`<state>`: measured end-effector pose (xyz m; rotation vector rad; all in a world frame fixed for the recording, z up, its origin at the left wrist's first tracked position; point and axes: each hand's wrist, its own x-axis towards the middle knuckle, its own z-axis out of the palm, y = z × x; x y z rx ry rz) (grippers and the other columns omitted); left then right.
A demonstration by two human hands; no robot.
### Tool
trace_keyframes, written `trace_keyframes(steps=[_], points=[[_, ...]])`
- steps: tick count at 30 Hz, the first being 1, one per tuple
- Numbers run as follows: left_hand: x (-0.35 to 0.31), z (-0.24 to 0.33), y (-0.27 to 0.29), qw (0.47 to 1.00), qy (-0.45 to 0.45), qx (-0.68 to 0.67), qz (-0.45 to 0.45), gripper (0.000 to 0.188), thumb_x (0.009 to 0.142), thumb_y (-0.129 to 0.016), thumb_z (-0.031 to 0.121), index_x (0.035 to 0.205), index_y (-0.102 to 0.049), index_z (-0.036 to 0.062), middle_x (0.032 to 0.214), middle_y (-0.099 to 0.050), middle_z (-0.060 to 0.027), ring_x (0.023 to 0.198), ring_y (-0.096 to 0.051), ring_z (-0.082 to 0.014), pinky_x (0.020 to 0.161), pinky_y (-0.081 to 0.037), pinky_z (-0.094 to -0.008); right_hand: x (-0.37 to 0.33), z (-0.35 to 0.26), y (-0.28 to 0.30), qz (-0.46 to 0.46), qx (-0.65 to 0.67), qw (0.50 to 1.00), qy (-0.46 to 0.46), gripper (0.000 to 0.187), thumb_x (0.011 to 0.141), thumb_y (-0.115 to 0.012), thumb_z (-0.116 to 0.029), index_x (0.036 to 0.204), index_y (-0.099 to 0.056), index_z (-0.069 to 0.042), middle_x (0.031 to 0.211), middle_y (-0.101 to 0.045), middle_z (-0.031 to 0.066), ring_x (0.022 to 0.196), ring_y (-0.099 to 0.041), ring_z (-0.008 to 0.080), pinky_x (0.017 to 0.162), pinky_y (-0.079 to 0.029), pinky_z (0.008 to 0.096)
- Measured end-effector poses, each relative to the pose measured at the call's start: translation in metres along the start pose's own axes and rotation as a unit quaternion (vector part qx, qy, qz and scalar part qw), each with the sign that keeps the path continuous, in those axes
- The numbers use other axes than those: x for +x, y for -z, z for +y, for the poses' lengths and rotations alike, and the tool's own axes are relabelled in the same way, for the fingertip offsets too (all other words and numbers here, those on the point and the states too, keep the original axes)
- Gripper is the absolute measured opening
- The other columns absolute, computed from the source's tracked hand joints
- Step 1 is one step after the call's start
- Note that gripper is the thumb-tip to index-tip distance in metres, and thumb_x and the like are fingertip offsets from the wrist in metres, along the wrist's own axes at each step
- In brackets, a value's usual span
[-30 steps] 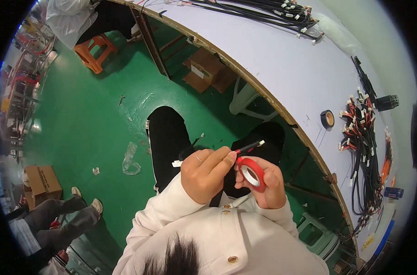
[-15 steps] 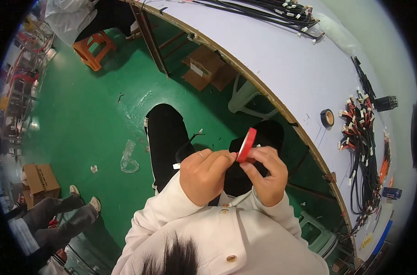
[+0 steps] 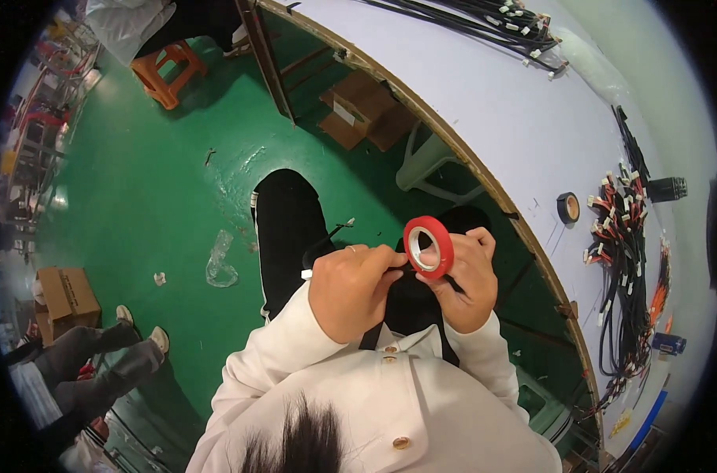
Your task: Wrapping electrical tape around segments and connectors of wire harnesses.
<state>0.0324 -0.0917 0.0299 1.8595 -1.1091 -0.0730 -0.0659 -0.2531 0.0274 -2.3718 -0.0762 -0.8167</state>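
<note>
My left hand (image 3: 347, 292) is closed in a pinch on a black cable (image 3: 339, 229), most of which my fingers hide. One end of the cable sticks out beyond the knuckles, and a white connector (image 3: 307, 274) shows by the wrist. A roll of red tape (image 3: 447, 254) sits in my right hand (image 3: 470, 282), gripped between the thumb and fingers. The roll's open ring faces up, and its left edge is close to my left fingertips. Whether a strip of tape runs between the hands is too small to tell.
On the white table (image 3: 516, 142) at the right lie a black tape roll (image 3: 568, 208) and bundled cables (image 3: 631, 284) with white connectors. Below it are a cardboard box (image 3: 358, 110) and a pale stool (image 3: 421, 165). An orange stool (image 3: 169, 75) and another person's legs (image 3: 98, 366) are to the left.
The red tape roll has turned from nearly edge-on to showing its open ring. My right fingers have shifted around it. My left hand keeps its pinch.
</note>
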Motion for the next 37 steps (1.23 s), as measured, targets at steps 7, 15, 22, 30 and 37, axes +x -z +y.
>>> trace_keyframes(steps=[7, 15, 22, 30, 37], points=[[0.001, 0.000, 0.006, 0.999, -0.020, -0.036, -0.033, 0.020, 0.064, -0.065, -0.007, 0.080, -0.059, 0.0035, 0.063, -0.057, -0.0110, 0.055, -0.056, -0.0281, 0.050, -0.043, -0.0355, 0.003, 0.003, -0.004, -0.005, 0.009, 1.000, 0.010, 0.020, 0.070, -0.073, -0.012, 0.088, -0.064, -0.007, 0.083, -0.064, 0.0045, 0.077, -0.058, 0.0207, 0.080, -0.035, 0.0398], [0.000, -0.002, 0.011, 0.992, -0.117, 0.019, -0.029, 0.021, 0.062, -0.064, -0.006, 0.080, -0.058, 0.0037, 0.077, -0.064, -0.0065, 0.056, -0.055, -0.0196, 0.049, -0.041, -0.0304, 0.014, -0.001, 0.002, -0.054, 0.099, 0.993, -0.038, 0.024, 0.074, -0.072, -0.018, 0.087, -0.064, 0.000, 0.082, -0.064, 0.0081, 0.074, -0.057, 0.0214, 0.082, -0.038, 0.0375], [-0.001, 0.001, 0.016, 0.975, -0.192, 0.112, -0.004, 0.024, 0.062, -0.065, 0.002, 0.086, -0.061, 0.0057, 0.090, -0.067, -0.0047, 0.060, -0.055, -0.0134, 0.051, -0.040, -0.0260, 0.023, -0.009, 0.010, -0.074, 0.105, 0.990, -0.056, 0.024, 0.077, -0.070, -0.023, 0.089, -0.066, -0.003, 0.080, -0.064, 0.0083, 0.074, -0.058, 0.0233, 0.077, -0.039, 0.0357], [0.003, -0.004, 0.015, 0.973, -0.210, 0.088, -0.023, 0.024, 0.057, -0.062, 0.001, 0.078, -0.055, 0.0072, 0.089, -0.067, -0.0056, 0.060, -0.057, -0.0151, 0.053, -0.041, -0.0278, 0.022, -0.006, 0.018, -0.135, 0.137, 0.973, -0.130, 0.022, 0.079, -0.069, -0.018, 0.092, -0.065, -0.001, 0.081, -0.064, 0.0091, 0.078, -0.055, 0.0233, 0.079, -0.041, 0.0326], [0.001, -0.008, 0.006, 0.972, -0.228, 0.058, -0.022, 0.030, 0.053, -0.061, -0.001, 0.081, -0.053, 0.0066, 0.092, -0.067, -0.0067, 0.061, -0.059, -0.0160, 0.054, -0.042, -0.0285, 0.017, -0.005, 0.022, -0.210, 0.299, 0.861, -0.354, 0.026, 0.082, -0.067, -0.027, 0.092, -0.065, -0.003, 0.082, -0.066, 0.0027, 0.077, -0.057, 0.0216, 0.080, -0.041, 0.0311]])
